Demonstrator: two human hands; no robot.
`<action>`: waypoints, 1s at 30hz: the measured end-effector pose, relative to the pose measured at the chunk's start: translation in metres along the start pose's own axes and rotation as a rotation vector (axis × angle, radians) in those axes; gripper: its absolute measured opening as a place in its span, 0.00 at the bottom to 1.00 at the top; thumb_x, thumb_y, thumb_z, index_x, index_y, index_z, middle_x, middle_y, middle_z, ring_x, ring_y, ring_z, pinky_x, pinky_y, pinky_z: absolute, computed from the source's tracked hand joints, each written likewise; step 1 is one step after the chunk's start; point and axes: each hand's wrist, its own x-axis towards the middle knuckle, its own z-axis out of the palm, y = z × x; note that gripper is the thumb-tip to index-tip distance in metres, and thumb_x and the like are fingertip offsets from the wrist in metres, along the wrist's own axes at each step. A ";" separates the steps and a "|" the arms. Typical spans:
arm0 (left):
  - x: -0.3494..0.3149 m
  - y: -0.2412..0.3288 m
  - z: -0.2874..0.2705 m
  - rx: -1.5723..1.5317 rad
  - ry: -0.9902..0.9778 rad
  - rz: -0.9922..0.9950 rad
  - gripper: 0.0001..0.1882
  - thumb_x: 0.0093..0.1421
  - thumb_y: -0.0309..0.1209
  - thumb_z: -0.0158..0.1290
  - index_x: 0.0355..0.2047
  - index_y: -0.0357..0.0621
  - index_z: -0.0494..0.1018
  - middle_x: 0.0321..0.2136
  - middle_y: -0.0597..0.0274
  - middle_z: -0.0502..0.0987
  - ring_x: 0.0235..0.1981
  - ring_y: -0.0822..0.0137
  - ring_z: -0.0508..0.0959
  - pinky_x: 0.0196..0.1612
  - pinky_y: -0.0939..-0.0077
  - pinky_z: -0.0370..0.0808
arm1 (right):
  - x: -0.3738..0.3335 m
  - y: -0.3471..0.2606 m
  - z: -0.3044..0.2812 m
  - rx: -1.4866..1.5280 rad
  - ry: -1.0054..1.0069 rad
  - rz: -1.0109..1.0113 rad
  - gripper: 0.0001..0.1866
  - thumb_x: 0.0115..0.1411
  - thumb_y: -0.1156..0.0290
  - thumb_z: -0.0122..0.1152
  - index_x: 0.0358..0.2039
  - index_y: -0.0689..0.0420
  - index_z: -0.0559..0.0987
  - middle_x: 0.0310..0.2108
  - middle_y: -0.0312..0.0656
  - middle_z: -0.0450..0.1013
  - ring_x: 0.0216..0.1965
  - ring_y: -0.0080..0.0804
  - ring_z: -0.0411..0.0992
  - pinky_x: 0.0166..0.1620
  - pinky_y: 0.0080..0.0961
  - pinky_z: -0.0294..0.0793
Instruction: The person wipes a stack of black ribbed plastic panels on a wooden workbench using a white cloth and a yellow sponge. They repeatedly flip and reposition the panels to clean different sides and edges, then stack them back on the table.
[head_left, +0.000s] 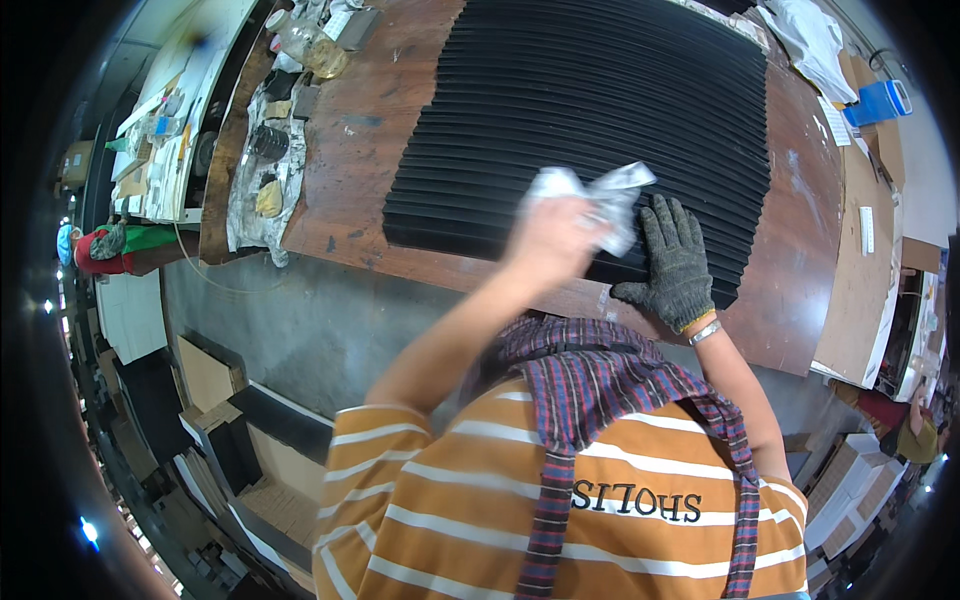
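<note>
The left hand [555, 235] grips a rag [600, 200]; the gloved right hand [675, 262] lies flat, open, on the bellows [590, 110]. The rag may snag on a pleat.

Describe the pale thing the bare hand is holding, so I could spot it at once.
Find the brown wooden table with the big black ribbed mat on it. At the mat's near edge, the left hand grips a crumpled white cloth, beside the grey-gloved right hand. It is the only pale, wrinkled thing on the black mat.
</note>
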 end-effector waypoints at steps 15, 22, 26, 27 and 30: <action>-0.080 -0.030 -0.047 -0.188 -0.018 -0.459 0.08 0.62 0.37 0.59 0.38 0.51 0.82 0.36 0.58 0.81 0.43 0.54 0.79 0.48 0.55 0.72 | 0.002 -0.008 -0.003 -0.053 -0.021 0.028 0.65 0.38 0.35 0.75 0.70 0.60 0.61 0.74 0.52 0.52 0.75 0.53 0.47 0.76 0.51 0.44; -0.114 -0.083 -0.144 0.426 0.651 -0.934 0.21 0.57 0.27 0.61 0.52 0.41 0.79 0.37 0.55 0.75 0.44 0.51 0.74 0.49 0.56 0.71 | 0.002 -0.010 -0.003 -0.086 -0.042 0.033 0.65 0.37 0.35 0.75 0.70 0.61 0.61 0.74 0.53 0.52 0.75 0.53 0.47 0.76 0.50 0.44; -0.097 -0.044 -0.077 0.190 0.169 -0.412 0.18 0.49 0.33 0.66 0.41 0.43 0.78 0.36 0.58 0.74 0.44 0.56 0.76 0.44 0.60 0.71 | 0.003 -0.009 -0.001 -0.111 -0.017 -0.007 0.66 0.38 0.34 0.74 0.70 0.62 0.61 0.74 0.53 0.52 0.75 0.53 0.47 0.75 0.51 0.44; -0.100 -0.048 -0.070 0.236 0.265 -0.446 0.19 0.49 0.32 0.65 0.42 0.43 0.79 0.37 0.57 0.74 0.44 0.54 0.76 0.44 0.60 0.70 | 0.002 -0.009 -0.001 -0.114 -0.010 -0.014 0.66 0.38 0.33 0.74 0.70 0.62 0.61 0.74 0.53 0.52 0.75 0.53 0.47 0.75 0.51 0.44; -0.109 -0.062 -0.064 0.274 0.514 -0.775 0.15 0.51 0.31 0.63 0.39 0.43 0.78 0.35 0.57 0.74 0.41 0.53 0.75 0.44 0.60 0.68 | 0.002 -0.008 0.001 -0.120 0.004 -0.010 0.66 0.37 0.32 0.74 0.70 0.63 0.62 0.74 0.54 0.53 0.75 0.54 0.48 0.75 0.51 0.44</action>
